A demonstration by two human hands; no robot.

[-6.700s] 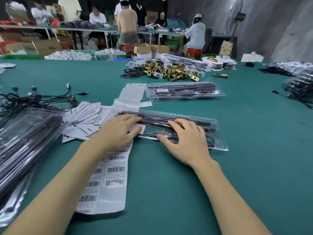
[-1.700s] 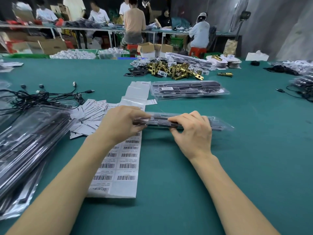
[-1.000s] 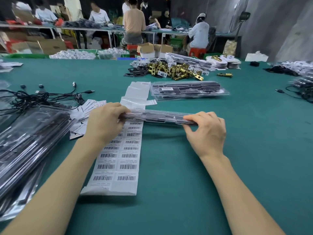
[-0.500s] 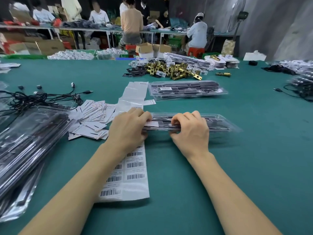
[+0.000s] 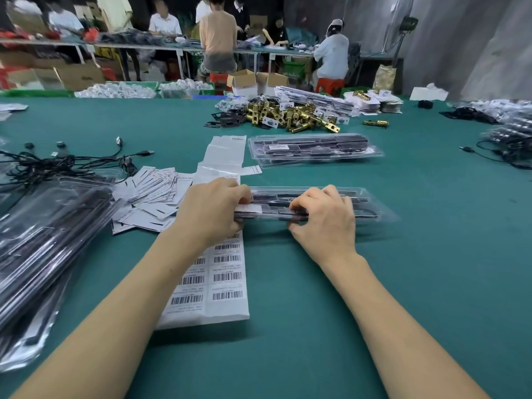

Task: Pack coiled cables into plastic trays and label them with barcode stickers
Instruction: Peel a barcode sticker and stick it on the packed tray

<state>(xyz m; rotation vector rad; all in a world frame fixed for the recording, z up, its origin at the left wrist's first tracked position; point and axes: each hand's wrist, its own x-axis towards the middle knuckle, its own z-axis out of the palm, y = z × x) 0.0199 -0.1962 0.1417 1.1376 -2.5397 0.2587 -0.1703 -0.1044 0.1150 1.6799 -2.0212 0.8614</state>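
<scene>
Where fingers [image 5: 243, 197] close, clear tray [image 5: 371, 207] between.

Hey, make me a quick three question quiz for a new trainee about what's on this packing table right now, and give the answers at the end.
1. True or false: both the left hand and the right hand grip the clear plastic tray.
2. What lies flat under the left forearm? A) barcode sticker sheet B) cardboard box C) scissors
3. Fill in: beyond the held tray, a finished tray stack lies in front of a pile of ____-coloured metal parts.

Key:
1. True.
2. A, the barcode sticker sheet.
3. Brass, the brass parts.
</scene>
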